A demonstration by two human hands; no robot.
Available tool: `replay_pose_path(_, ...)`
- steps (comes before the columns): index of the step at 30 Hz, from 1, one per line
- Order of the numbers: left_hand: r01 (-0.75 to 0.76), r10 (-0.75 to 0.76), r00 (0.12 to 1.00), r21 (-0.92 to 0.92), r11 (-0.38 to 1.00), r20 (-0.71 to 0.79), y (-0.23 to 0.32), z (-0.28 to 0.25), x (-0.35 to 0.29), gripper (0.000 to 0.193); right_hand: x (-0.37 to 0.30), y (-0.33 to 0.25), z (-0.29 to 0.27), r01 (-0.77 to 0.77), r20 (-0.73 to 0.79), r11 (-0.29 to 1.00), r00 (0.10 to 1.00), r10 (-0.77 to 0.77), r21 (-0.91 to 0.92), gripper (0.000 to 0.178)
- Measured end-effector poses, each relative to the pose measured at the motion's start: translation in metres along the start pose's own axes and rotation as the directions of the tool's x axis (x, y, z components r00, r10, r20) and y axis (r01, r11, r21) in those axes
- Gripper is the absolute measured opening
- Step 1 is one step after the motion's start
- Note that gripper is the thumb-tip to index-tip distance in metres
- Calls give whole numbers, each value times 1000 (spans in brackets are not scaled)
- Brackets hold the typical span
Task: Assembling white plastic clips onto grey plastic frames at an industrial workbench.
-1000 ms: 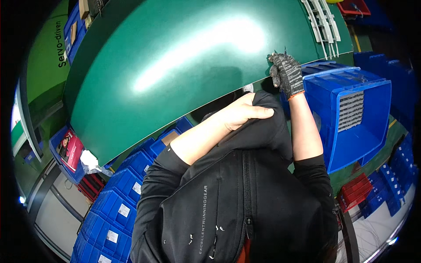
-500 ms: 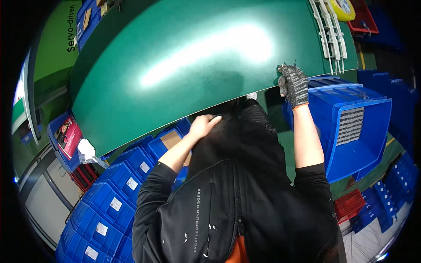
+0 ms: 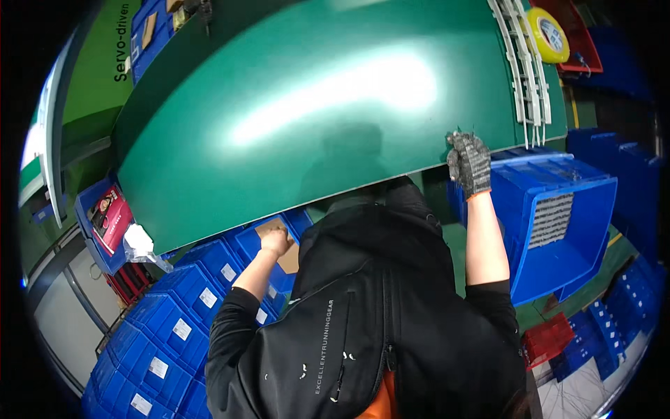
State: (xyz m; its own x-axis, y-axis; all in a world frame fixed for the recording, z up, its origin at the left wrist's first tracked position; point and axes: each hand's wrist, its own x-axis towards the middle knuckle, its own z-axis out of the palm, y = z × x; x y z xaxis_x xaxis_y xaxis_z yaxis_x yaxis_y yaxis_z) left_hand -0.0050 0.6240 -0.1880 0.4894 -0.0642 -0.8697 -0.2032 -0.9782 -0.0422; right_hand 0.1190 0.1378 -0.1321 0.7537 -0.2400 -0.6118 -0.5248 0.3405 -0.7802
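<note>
My left hand is bare and curled closed, with no object showing in it. It hangs at my left side, in front of a piece of brown cardboard in a blue bin; whether they touch is unclear. My right hand wears a grey knitted glove with an orange cuff. Its bent fingers grip the near edge of the green table, left of a large blue crate. The underside of that grip is hidden.
White slatted plastic strips and a yellow tape roll lie at the table's right end. Stacked blue bins line my left side. A red box and a crumpled white bag sit by the left corner.
My left hand has moved from my lap out to the left, over the bins, and its thumb has folded in. My right hand stays at the table edge. The view has shifted slightly.
</note>
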Motion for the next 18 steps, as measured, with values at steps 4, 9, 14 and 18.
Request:
replay_pose_path(4, -338, 494, 841, -498, 798, 221, -8, -50, -3, 32, -4, 0, -2, -20, -70, 1000, 997, 18, -21, 22)
replay_pose_path(9, -368, 658, 752, -816, 445, 20, 26, -260, -54, 28, -5, 8, -7, -15, -60, 997, 998, 20, 71, 17)
replay_pose_path(14, -441, 45, 614, -296, 847, -788, 2, -366, 36, 25, -6, 4, -5, -54, -86, 997, 995, 59, 61, 18)
replay_pose_path(18, -163, -106, 247, -150, 975, -963, -20, -433, 122, 42, -5, -2, -1, -62, -108, 989, 991, 77, 135, 18)
